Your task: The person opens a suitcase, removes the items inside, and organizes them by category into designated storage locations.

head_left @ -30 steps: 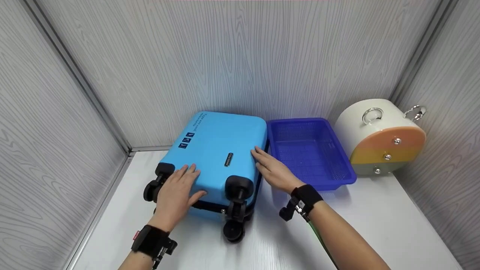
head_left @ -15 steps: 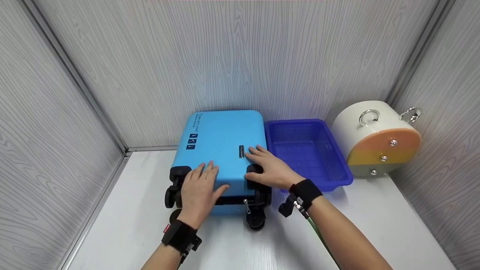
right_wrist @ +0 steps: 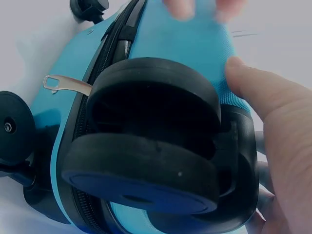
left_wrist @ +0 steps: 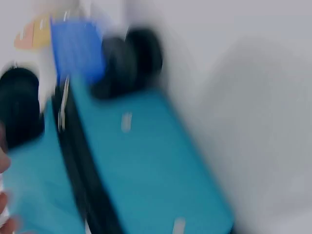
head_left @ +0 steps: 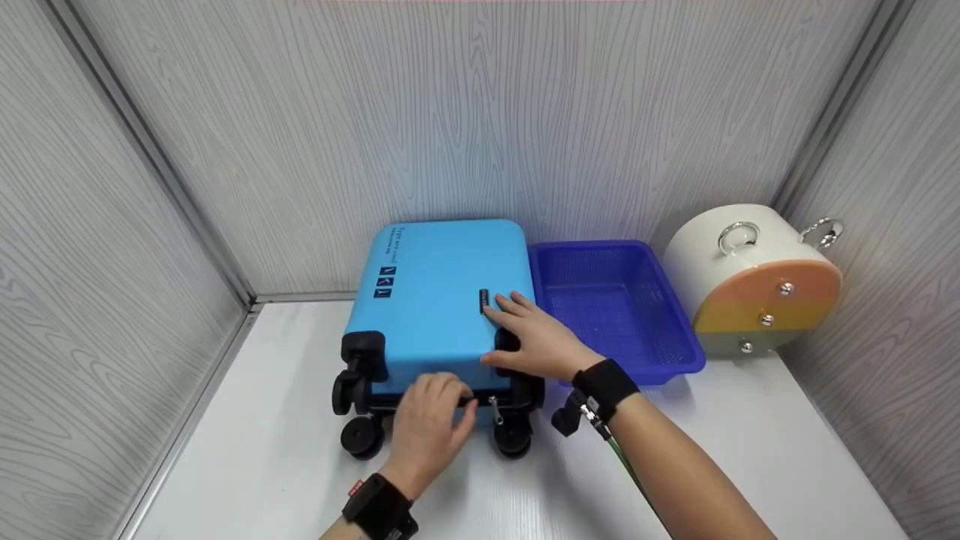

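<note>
Spread-fingered right hand (head_left: 541,345) on the suitcase (head_left: 442,300) at four o'clock, left hand (head_left: 429,429) at six, fingers bent, pinch unclear.

The head view looked from up high, forward and down, over the blue suitcase (head_left: 439,300) and the basket (head_left: 607,315). The left wrist view was close and looked across the suitcase's end toward the basket. The right wrist view was nearest, right up by a black wheel (right_wrist: 136,161), looking back the other way. All three saw the zipper pull (right_wrist: 69,84).
</note>
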